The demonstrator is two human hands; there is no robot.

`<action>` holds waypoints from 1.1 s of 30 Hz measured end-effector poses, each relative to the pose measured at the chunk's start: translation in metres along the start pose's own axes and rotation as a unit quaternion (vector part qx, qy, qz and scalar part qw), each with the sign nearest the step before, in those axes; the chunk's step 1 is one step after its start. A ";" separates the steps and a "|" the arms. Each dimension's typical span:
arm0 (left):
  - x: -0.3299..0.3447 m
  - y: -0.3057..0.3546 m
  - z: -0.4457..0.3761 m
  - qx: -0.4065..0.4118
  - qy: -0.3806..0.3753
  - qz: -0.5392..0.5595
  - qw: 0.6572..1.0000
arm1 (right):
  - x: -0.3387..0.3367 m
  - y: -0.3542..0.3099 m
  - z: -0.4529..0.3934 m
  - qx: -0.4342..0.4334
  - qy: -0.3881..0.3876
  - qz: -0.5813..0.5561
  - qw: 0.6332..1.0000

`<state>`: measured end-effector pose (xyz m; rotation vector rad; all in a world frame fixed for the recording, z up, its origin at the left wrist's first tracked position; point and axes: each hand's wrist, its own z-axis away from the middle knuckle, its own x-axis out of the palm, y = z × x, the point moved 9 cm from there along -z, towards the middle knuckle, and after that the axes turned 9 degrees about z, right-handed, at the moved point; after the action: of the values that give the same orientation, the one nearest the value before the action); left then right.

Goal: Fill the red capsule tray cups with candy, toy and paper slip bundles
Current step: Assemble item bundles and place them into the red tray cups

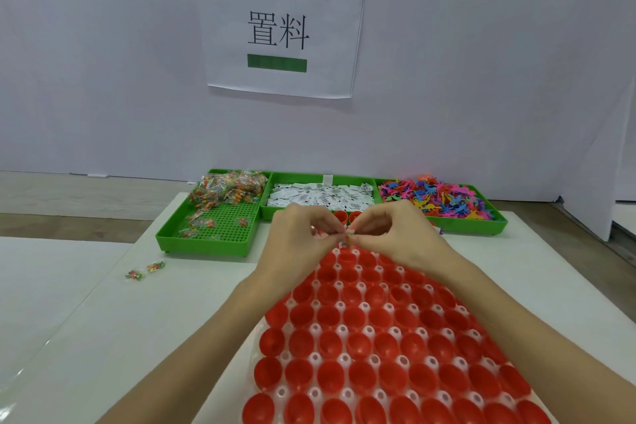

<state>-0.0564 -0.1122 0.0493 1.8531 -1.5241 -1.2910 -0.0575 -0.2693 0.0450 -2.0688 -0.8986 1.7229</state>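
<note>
While both hands meet above the far end of the red capsule tray (378, 337), left hand (296, 241) and right hand (399, 237) pinch one small bundle (349, 235) between fingertips. Beyond the tray: three green bins (206, 244) holding candy, slips, toys. Left of it, two loose candy packets (146, 270) on the table (137, 337).

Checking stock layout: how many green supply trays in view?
3, in a row at the wall beyond the red capsule tray: candy tray left, paper slip tray middle, toy tray right. Both hands partly cover the middle tray's front edge; none seems hidden.
</note>
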 end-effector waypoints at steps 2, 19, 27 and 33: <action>0.006 -0.008 -0.010 -0.015 -0.013 -0.015 1.000 | 0.004 0.011 -0.010 0.017 -0.010 0.014 1.000; 0.031 -0.023 -0.026 0.055 -0.098 -0.163 0.980 | 0.022 0.025 -0.027 0.038 -0.001 0.116 0.992; 0.047 -0.020 -0.027 0.120 -0.161 -0.247 0.948 | 0.024 0.016 -0.034 0.036 -0.058 0.169 0.983; 0.045 -0.019 -0.024 0.138 -0.143 -0.256 0.946 | 0.026 0.017 -0.034 0.032 -0.047 0.181 0.982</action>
<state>-0.0267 -0.1534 0.0283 2.4460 -1.4741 -1.7081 -0.0180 -0.2604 0.0231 -2.2282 -0.5036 2.0137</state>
